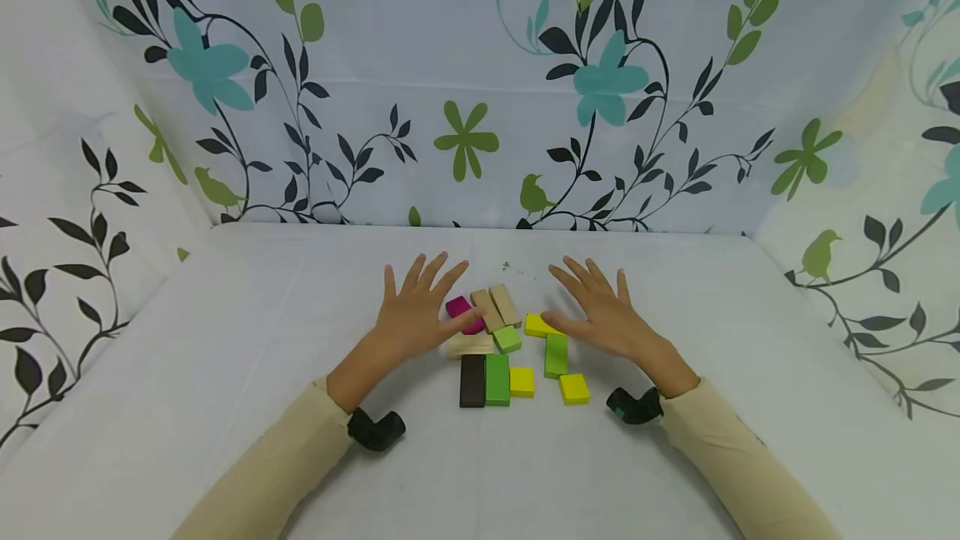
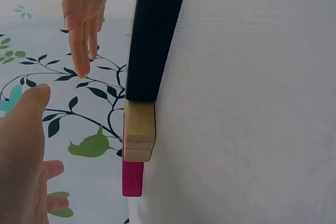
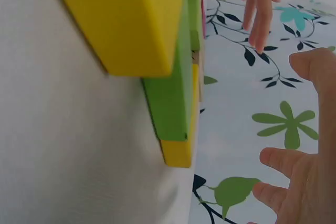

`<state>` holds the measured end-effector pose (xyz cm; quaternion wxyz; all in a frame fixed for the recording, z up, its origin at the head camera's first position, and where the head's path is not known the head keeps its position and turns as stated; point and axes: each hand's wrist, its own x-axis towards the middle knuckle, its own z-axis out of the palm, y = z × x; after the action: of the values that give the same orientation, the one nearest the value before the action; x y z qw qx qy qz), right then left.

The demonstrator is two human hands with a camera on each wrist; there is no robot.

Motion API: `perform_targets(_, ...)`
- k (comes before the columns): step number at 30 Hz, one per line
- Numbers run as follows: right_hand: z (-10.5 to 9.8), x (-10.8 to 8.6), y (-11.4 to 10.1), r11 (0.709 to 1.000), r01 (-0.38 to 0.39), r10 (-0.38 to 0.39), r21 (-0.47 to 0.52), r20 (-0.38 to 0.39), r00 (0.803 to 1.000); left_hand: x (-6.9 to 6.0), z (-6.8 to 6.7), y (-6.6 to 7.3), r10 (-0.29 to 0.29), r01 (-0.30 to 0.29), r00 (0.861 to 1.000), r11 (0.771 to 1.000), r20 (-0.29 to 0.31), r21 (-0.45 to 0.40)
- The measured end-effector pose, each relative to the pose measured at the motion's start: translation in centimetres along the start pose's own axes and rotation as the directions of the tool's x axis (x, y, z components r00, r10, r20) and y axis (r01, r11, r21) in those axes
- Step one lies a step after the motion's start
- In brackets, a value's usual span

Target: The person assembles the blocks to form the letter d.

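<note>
Nearest us, two beige sleeves [image 1: 262, 465] are reaching in over a white worktop [image 1: 480, 473], each wrist wearing a black device [image 1: 377, 430]. Just beyond, we are seeing the near row of blocks: a dark block [image 1: 472, 381] and a green block [image 1: 497, 380] are lying side by side, a small yellow block [image 1: 522, 382] is sitting just beside them, and a second yellow block [image 1: 574, 389] is resting apart to the right. Behind these, a pale wooden block [image 1: 469, 346] is lying crosswise, with a small lime block [image 1: 507, 339] near its end and a longer lime block [image 1: 556, 356] to the right.

Farther on, a third yellow block [image 1: 538, 325], a magenta block [image 1: 457, 305] and two slanting wooden blocks [image 1: 495, 307] are closing the cluster. Flanking it, the left hand [image 1: 412, 313] and right hand [image 1: 607, 322] are hovering above the worktop, fingers [image 1: 450, 280] straight and spread, gripping nothing.

By our judgement, the handling is pausing: the blocks are lying loosely grouped, no tower is standing, and whether arranging is finished or waiting to begin we are not able to tell. Behind everything, a leaf-and-flower cloth [image 1: 360, 65] is hanging.
</note>
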<state>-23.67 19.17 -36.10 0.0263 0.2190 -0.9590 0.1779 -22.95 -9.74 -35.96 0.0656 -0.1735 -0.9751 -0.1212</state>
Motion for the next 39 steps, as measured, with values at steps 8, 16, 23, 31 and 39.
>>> perform_targets(8, 1.0, -0.1, -0.7, 0.996, 0.081, -0.083, 0.024, 0.138, 0.987, -0.1, 0.7, 0.0, 0.055, -0.056, 0.995, 0.998, 0.078, 0.01)
perform_targets(16, 1.5, -0.1, -0.9, 0.977, 0.164, -0.192, 0.139, 0.224, 0.955, -0.1, 0.8, 0.3, 0.168, -0.167, 0.979, 0.986, 0.112, -0.014)
perform_targets(23, 1.9, 0.3, -1.0, 0.961, 0.193, -0.251, 0.199, 0.332, 0.909, -0.3, 0.8, 0.5, 0.302, -0.298, 0.949, 0.953, 0.094, -0.057)
perform_targets(31, 1.6, 0.2, -0.6, 0.968, 0.158, -0.22, 0.197, 0.351, 0.91, 0.2, 1.0, 0.8, 0.327, -0.32, 0.937, 0.945, 0.123, -0.069)
perform_targets(39, 1.3, -0.3, -0.4, 0.962, 0.165, -0.232, 0.218, 0.335, 0.913, 0.7, 1.2, 0.9, 0.326, -0.318, 0.934, 0.945, 0.144, -0.075)
